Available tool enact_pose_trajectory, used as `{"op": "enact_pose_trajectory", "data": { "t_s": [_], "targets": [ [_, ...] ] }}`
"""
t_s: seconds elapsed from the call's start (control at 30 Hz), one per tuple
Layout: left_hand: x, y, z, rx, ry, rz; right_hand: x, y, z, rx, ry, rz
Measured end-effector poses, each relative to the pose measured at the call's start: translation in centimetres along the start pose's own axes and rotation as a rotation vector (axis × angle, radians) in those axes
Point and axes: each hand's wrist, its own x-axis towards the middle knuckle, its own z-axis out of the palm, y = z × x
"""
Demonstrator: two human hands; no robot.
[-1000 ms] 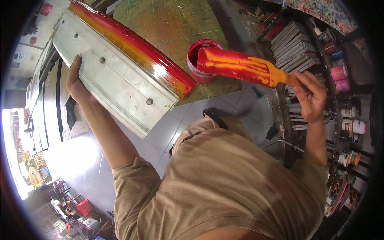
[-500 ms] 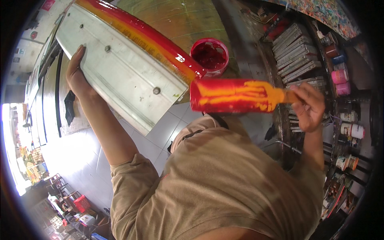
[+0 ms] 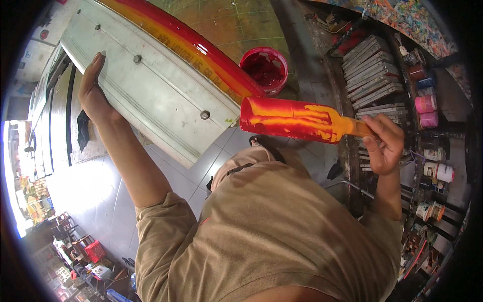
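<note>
My right hand (image 3: 384,143) grips the handle of a wide spatula (image 3: 292,120) smeared with red and orange ink, held level in front of my chest. Its blade tip sits just below a red ink pot (image 3: 264,69) and next to the end of a long pale squeegee frame (image 3: 151,90). That frame has a rubber edge coated in red and orange ink (image 3: 201,53). My left hand (image 3: 94,90) lies flat on the frame's upper left part, holding it steady. Under the frame lies a yellow-green printing screen (image 3: 236,25).
Shelves at the right hold stacked flat frames (image 3: 375,75) and small pink and white ink jars (image 3: 427,110). A grey tiled floor (image 3: 100,191) lies below at left. A black cloth (image 3: 83,133) sits near the table edge.
The spatula has come out of the red pot, moving down and toward me, and now rests level by the frame's end. My left hand stays on the frame.
</note>
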Motion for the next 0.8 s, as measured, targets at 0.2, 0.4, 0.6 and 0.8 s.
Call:
{"op": "enact_pose_trajectory", "data": {
  "t_s": [0.2,0.4,0.6,0.8],
  "targets": [
    [-0.6,0.2,0.7,0.066,0.085,0.019,0.1,-0.1,-0.6,-0.051,-0.041,-0.023],
    [0.0,0.2,0.6,0.086,-0.016,0.029,1.0,-0.2,-1.7,-0.093,-0.071,-0.063],
    [0.2,0.1,0.6,0.017,-0.075,0.006,2.4,-0.5,-2.9,-0.158,-0.14,-0.127],
    [-0.6,0.6,1.3,0.038,-0.118,-0.015,3.7,-0.8,-3.4,-0.2,-0.138,-0.184]
  ]
}}
